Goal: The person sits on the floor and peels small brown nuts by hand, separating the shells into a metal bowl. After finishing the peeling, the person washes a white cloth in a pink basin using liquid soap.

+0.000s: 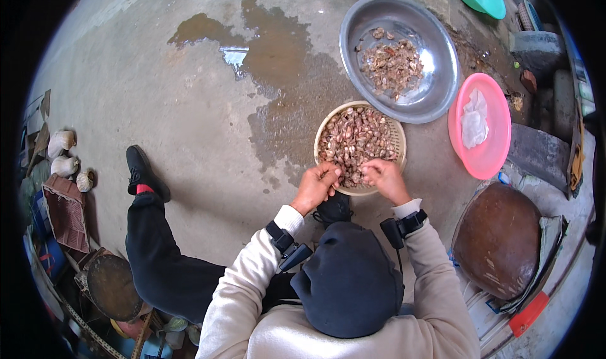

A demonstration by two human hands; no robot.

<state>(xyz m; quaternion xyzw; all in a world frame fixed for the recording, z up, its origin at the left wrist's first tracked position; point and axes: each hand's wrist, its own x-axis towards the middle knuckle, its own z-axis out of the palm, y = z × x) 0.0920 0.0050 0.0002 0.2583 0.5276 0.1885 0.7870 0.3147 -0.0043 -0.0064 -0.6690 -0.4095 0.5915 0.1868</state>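
A round cream plastic basket point(402, 139) stands before me, heaped with small reddish-brown bulbs or cloves point(355, 136), like shallots or garlic. Over its near left rim, my left hand point(316, 184) has thumb and index finger drawn together. My right hand point(386, 178) is at the near right part of the basket, fingertips pinched above the heap. Whether either hand holds a clove is too small to make out. Just beyond the basket, at the far right, a wide metal basin point(352, 51) contains loose papery skins point(393, 65).
Right of the basin is a pink plastic bowl point(494, 141) holding a crumpled white bag point(474, 120). A brown rounded block point(499, 240) lies at right. Water puddles point(279, 46) on the concrete floor. A reddish plastic crate point(66, 212) and a round stool-like top point(115, 288) are at left.
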